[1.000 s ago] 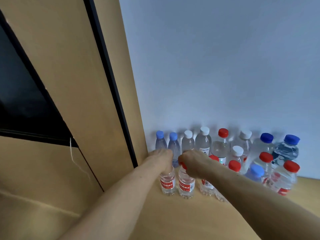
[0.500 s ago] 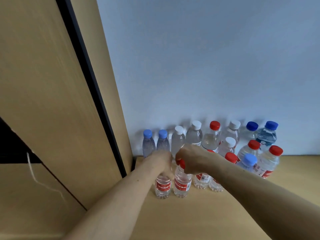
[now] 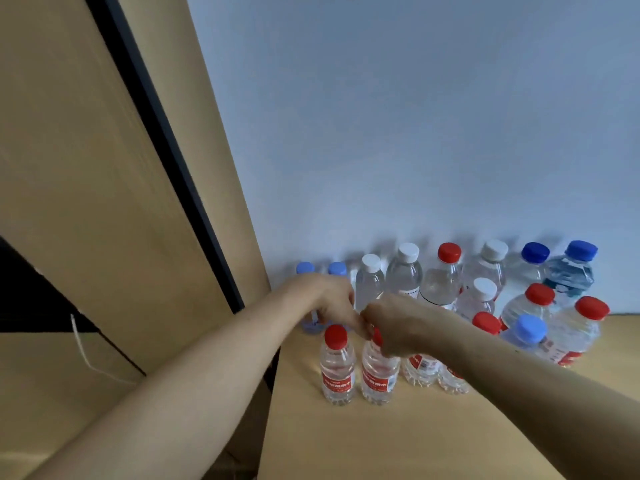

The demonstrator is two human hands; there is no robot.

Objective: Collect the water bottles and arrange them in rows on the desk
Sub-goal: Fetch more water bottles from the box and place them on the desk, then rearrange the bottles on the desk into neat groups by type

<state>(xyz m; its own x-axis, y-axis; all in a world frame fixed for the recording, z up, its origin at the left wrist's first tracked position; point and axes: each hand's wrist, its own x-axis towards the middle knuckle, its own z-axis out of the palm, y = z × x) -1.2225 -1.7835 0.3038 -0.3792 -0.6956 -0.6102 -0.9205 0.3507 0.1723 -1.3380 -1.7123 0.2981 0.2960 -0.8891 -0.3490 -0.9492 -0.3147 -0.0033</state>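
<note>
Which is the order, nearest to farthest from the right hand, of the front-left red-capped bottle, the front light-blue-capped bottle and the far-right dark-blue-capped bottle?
From the right hand:
1. front-left red-capped bottle, just to its left.
2. front light-blue-capped bottle, off to the right.
3. far-right dark-blue-capped bottle, back by the wall.

surface: light wooden desk [image 3: 381, 445] | landmark: front red-capped bottle [image 3: 337, 365], upright near the desk's left edge | just right of it: second red-capped bottle [image 3: 377, 375], then two labelled bottles [image 3: 420, 370] | behind it: back row [image 3: 403, 271] of upright bottles, caps pale blue, white, red, dark blue | far right of it: red- and blue-capped cluster [image 3: 575, 330]
</note>
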